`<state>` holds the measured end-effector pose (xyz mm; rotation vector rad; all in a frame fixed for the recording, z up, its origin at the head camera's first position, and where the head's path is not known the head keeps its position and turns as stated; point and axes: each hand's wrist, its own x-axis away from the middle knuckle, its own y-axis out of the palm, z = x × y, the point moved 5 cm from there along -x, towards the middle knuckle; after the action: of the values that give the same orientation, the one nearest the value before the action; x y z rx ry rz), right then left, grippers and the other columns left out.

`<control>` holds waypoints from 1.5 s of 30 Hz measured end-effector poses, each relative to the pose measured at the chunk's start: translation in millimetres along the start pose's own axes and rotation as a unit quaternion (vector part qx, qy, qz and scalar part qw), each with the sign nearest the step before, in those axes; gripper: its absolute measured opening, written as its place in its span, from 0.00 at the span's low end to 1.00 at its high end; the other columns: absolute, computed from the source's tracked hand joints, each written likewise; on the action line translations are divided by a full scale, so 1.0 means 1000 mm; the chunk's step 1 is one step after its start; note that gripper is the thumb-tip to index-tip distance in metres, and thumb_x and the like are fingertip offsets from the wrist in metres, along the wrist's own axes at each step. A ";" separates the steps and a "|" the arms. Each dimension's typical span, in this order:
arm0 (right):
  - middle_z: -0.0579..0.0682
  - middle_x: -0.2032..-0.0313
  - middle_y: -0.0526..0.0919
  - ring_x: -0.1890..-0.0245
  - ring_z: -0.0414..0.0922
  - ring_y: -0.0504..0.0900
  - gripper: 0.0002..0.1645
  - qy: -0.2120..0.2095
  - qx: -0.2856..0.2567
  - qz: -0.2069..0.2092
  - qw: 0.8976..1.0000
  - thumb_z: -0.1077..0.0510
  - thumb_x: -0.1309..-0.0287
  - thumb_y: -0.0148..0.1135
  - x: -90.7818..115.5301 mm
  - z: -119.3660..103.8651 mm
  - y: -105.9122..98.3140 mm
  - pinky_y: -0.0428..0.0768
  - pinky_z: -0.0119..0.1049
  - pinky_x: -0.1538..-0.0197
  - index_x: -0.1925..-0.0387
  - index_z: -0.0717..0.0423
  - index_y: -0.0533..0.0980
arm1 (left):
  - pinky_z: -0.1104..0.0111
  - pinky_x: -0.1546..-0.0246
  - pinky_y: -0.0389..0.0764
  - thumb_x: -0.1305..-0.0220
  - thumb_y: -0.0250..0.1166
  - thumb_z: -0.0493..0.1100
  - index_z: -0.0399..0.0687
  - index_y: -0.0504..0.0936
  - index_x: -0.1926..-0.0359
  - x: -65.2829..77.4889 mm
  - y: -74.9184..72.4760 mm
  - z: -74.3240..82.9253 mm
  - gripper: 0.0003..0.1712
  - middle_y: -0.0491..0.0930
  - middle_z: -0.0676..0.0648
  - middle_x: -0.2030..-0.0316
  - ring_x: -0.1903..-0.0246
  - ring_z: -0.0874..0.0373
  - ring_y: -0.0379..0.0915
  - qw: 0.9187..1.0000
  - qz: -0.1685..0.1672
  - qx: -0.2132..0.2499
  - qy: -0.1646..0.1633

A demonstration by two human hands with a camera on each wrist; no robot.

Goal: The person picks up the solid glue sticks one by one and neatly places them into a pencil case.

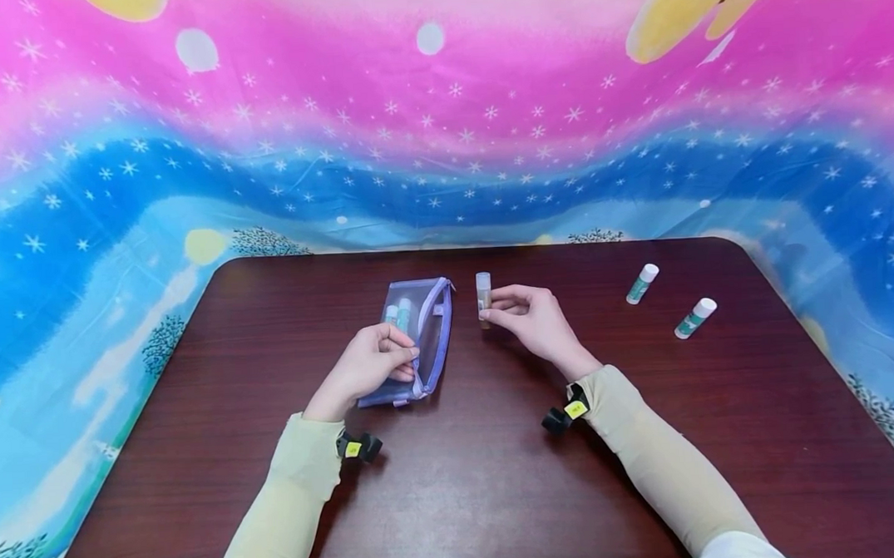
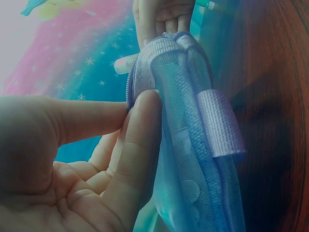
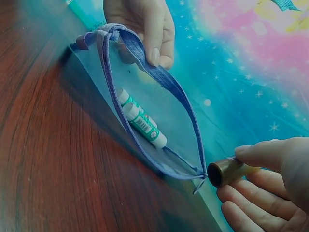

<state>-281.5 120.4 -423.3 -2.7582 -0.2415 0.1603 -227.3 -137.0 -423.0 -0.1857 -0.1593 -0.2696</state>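
Note:
A purple mesh zip pouch (image 1: pixel 443 341) lies on the table with its mouth spread. My left hand (image 1: pixel 372 364) pinches one edge of that mouth between thumb and fingers. Inside the pouch are two green-and-white glue sticks (image 3: pixel 145 128), seen through the opening in the right wrist view. My right hand (image 1: pixel 535 321) pinches a glue stick (image 1: pixel 483 284) with a clear cap and a brownish lower part, held upright just right of the pouch. Its brown round end (image 3: pixel 217 175) overlaps the zipper corner in the right wrist view.
Two more green glue sticks with white caps, one nearer the back (image 1: pixel 643 284) and one farther right (image 1: pixel 695 319), are on the right side of the dark wooden table (image 1: pixel 441 487). A pink and blue snowflake-patterned cloth (image 1: pixel 411 147) surrounds the table's back and sides.

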 end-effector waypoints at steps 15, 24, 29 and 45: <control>0.54 0.61 0.88 0.63 0.49 0.88 0.19 0.011 -0.030 -0.016 0.999 0.57 0.40 0.75 -0.003 -0.001 0.015 0.86 0.55 0.55 0.50 0.61 0.83 | 0.64 0.68 0.89 0.33 0.66 0.30 0.29 0.76 0.58 -0.001 0.000 -0.001 0.08 0.81 0.39 0.74 0.76 0.55 0.82 1.000 0.001 -0.009 -0.003; 0.55 0.62 0.89 0.63 0.52 0.88 0.19 0.020 -0.048 -0.022 0.998 0.59 0.41 0.75 -0.003 0.000 0.023 0.86 0.54 0.54 0.50 0.63 0.83 | 0.65 0.68 0.88 0.32 0.65 0.29 0.29 0.76 0.58 -0.001 0.001 -0.001 0.07 0.81 0.40 0.74 0.77 0.55 0.82 1.000 -0.001 -0.005 -0.004; 0.57 0.62 0.88 0.63 0.57 0.87 0.20 0.023 -0.052 -0.027 0.998 0.59 0.41 0.75 -0.003 0.002 0.026 0.86 0.55 0.54 0.50 0.64 0.83 | 0.64 0.68 0.89 0.32 0.66 0.30 0.29 0.77 0.58 -0.002 0.000 -0.003 0.07 0.81 0.39 0.73 0.76 0.55 0.82 1.000 0.001 -0.015 -0.005; 0.56 0.64 0.89 0.66 0.53 0.88 0.20 0.063 -0.065 -0.051 0.995 0.61 0.40 0.74 -0.001 0.007 0.044 0.88 0.46 0.58 0.49 0.66 0.82 | 0.64 0.68 0.88 0.32 0.66 0.29 0.29 0.77 0.58 -0.003 0.001 -0.002 0.06 0.81 0.39 0.73 0.76 0.55 0.82 1.000 0.001 -0.009 -0.007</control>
<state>-277.3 82.6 -445.7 -2.8623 -0.3697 -0.0570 -229.4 -136.2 -425.3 -0.2049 -0.1710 -0.2680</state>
